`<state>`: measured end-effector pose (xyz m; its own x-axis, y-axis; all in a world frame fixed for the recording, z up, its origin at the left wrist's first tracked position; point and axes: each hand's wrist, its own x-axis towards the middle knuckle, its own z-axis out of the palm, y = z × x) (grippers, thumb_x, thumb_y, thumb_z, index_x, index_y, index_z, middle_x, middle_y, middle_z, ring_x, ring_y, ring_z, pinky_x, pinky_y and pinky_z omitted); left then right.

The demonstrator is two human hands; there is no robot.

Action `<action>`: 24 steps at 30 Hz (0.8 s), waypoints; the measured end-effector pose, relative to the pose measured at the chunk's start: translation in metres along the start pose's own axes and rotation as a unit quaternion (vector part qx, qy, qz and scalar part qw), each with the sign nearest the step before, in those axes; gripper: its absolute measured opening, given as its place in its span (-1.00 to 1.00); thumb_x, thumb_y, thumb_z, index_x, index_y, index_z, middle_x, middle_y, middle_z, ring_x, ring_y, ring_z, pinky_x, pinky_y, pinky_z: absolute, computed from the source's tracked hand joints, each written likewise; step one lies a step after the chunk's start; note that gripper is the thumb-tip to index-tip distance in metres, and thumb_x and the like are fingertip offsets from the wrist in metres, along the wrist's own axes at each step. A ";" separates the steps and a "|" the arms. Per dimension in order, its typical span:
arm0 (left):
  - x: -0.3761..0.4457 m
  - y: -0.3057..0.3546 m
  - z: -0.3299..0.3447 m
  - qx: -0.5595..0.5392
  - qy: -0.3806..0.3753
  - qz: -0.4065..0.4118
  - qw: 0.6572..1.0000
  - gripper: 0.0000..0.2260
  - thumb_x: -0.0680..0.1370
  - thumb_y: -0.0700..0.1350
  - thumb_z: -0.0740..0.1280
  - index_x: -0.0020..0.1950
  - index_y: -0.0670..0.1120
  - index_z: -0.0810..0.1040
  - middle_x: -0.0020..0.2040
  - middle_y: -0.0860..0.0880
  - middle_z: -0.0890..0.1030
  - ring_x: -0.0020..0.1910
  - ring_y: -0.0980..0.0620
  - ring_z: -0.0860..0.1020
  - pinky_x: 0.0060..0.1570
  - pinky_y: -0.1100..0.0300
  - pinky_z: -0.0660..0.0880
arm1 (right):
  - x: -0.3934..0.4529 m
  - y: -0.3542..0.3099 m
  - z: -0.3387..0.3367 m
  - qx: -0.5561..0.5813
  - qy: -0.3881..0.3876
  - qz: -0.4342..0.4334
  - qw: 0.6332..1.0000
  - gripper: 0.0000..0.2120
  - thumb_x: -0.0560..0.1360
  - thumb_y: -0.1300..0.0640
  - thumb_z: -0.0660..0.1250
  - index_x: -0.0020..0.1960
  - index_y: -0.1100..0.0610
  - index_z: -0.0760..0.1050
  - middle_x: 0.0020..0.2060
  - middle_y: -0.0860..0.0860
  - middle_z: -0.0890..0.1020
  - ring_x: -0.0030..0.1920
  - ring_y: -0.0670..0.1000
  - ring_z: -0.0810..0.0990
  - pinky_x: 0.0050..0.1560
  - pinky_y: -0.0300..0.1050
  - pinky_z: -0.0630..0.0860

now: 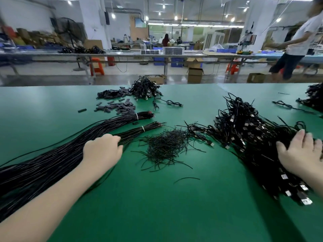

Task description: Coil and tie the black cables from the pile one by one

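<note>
The wide green table is carrying everything here. Along its left edge, long straight black cables are lying in white-banded bundles, their long axis running from the near left corner up toward the table's middle. Along the right edge, a big tangled heap of black cables with silver plugs is spreading from the near right corner toward the far side. Between them, mid-table, a loose nest of short thin black tie wires is waiting.

The left hand is resting on the straight bundle, knuckles up and fingers curling down over the strands; whether they are actually gripping one cable, I cannot tell. The right hand is lying spread on top of the plug heap, fingers fairly straight, pressing rather than grasping.

So the next cable to coil is probably sitting directly under the left hand, lengthwise along that forearm. The ties are lying just to its right, nearer the left hand than the right.
</note>
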<state>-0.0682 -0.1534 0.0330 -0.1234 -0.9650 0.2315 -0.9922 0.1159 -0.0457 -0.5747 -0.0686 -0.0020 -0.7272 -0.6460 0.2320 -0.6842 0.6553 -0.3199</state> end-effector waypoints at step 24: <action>-0.013 -0.102 0.039 -0.395 0.281 -0.256 0.836 -0.84 0.67 -0.10 0.09 0.14 -0.15 0.39 -0.03 -0.14 0.57 -0.10 -0.09 0.48 -0.07 0.06 0.34 | -0.153 -0.132 0.060 0.291 -0.097 -0.176 0.935 -0.72 0.60 0.09 0.22 0.26 0.16 0.49 0.15 0.05 0.60 0.13 0.02 0.52 0.09 -0.16 0.36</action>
<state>0.0351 -0.1622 -0.0033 0.5526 -0.6986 0.4545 -0.5917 0.0552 0.8043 -0.3701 -0.0798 -0.0509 -0.4009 -0.8774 0.2636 -0.6921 0.1015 -0.7146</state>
